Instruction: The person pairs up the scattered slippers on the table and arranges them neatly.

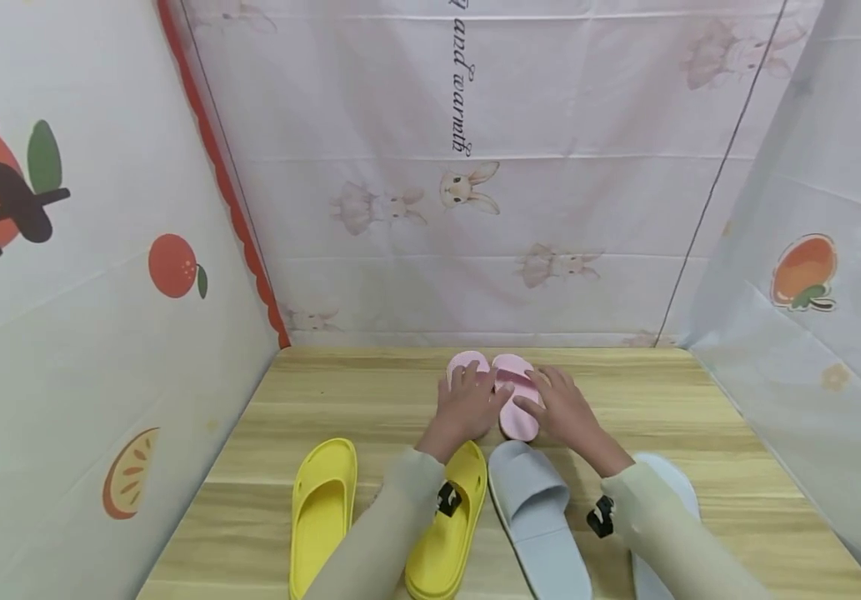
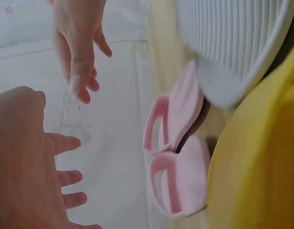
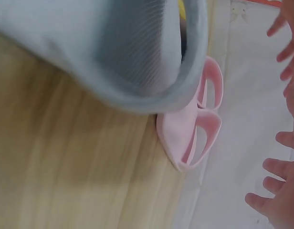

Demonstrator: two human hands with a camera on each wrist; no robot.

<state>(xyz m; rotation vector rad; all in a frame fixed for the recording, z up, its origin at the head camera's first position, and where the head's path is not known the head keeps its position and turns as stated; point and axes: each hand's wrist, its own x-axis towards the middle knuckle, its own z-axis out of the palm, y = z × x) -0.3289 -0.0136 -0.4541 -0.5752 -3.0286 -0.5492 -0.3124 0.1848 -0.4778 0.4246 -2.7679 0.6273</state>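
Observation:
Side by side on the wooden board, close to the back wall, lies a pair of pink slippers: the left pink slipper point(image 1: 466, 360) is partly covered by my left hand point(image 1: 468, 408), while the right pink slipper point(image 1: 518, 422) shows more fully. Over its right side reaches my right hand point(image 1: 567, 410). Both hands have their fingers spread and hold nothing. In the left wrist view, a gap separates the left hand point(image 2: 20, 162) and the right hand point(image 2: 80, 43) from the pink slippers point(image 2: 190, 174); the right wrist view also shows this gap.
Nearer to me lie a left yellow slipper point(image 1: 322, 517) and a right yellow slipper point(image 1: 441, 567), partly under my left sleeve. A grey slipper point(image 1: 546, 542) lies right of them; its light grey mate point(image 1: 670, 477) is partly behind my right sleeve. Printed cloth walls point(image 1: 475, 300) enclose the board point(image 1: 355, 400).

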